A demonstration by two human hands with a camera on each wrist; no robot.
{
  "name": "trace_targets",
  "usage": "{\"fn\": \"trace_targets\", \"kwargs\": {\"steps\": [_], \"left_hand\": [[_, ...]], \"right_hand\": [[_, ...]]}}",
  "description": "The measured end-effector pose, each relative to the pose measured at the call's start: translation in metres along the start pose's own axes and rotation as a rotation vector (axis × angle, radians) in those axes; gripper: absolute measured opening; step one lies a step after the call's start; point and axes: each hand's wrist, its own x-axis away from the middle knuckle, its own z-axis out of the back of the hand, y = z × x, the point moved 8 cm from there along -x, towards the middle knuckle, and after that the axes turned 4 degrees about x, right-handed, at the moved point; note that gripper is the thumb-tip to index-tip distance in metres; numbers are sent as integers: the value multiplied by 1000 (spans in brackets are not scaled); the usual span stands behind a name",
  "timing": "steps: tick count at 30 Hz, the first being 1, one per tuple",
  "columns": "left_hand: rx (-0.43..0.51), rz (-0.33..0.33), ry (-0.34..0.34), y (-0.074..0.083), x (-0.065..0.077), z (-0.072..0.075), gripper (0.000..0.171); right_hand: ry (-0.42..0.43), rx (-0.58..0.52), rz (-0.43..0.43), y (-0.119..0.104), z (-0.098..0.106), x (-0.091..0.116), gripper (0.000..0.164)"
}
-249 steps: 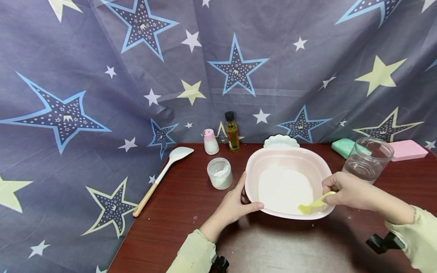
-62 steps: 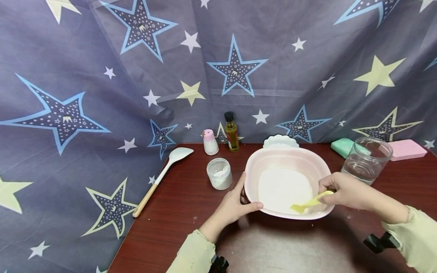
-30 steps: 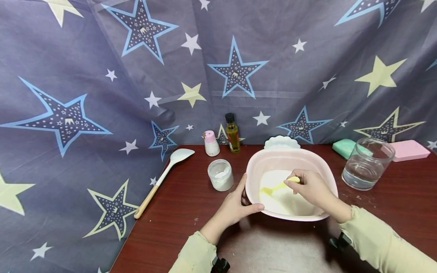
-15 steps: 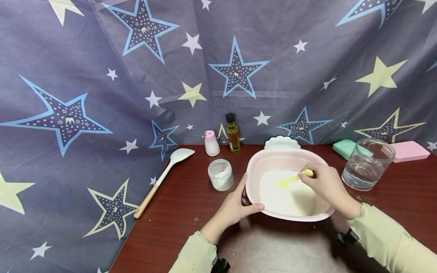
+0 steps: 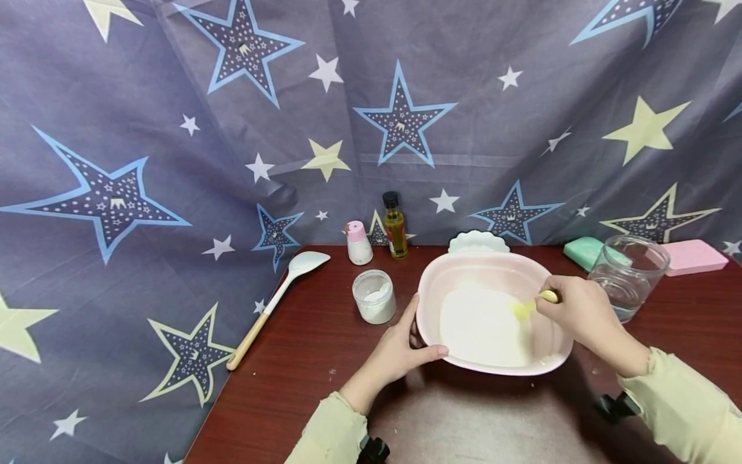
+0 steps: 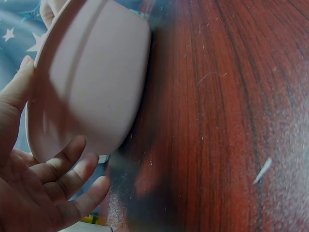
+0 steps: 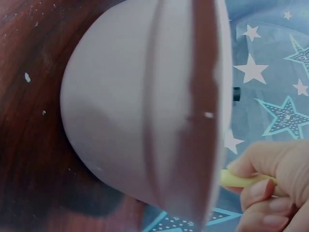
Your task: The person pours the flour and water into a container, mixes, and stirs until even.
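Observation:
A pale pink basin (image 5: 553, 348) stands on the table with smooth white contents (image 5: 484, 325) covering its bottom. My left hand (image 5: 397, 348) grips its left side. The thumb lies on the rim while, in the left wrist view, the other fingers (image 6: 70, 152) reach along the outer wall. Over the basin's right part, my right hand (image 5: 580, 316) pinches the handle of a small yellow plastic spoon (image 5: 524, 309), whose head is blurred above the white contents. In the right wrist view the basin wall hides the spoon's (image 7: 234, 179) head, and only its handle shows between thumb and fingers.
An open jar of white powder (image 5: 373, 306), a pink-capped shaker (image 5: 359, 248) and an oil bottle (image 5: 396, 232) stand left of the basin. A long-handled white turner (image 5: 284, 290) lies farther left. A glass of water (image 5: 623, 283), green block (image 5: 582, 251) and pink block (image 5: 692, 256) are right.
My right hand has carried the yellow spoon across the basin, from the front right to the left, then back to the right. The left hand keeps its hold on the basin.

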Motion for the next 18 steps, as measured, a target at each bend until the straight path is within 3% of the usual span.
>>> {"fn": "trace_targets", "kwargs": {"steps": [8,18], "left_hand": [[-5,2,3,0,0,0,105],[-8,0,1,0,0,0,105]], "right_hand": [[-94,22,24,-6,3,6,21],[-192,-64,92,-15,2,15,25]]}}
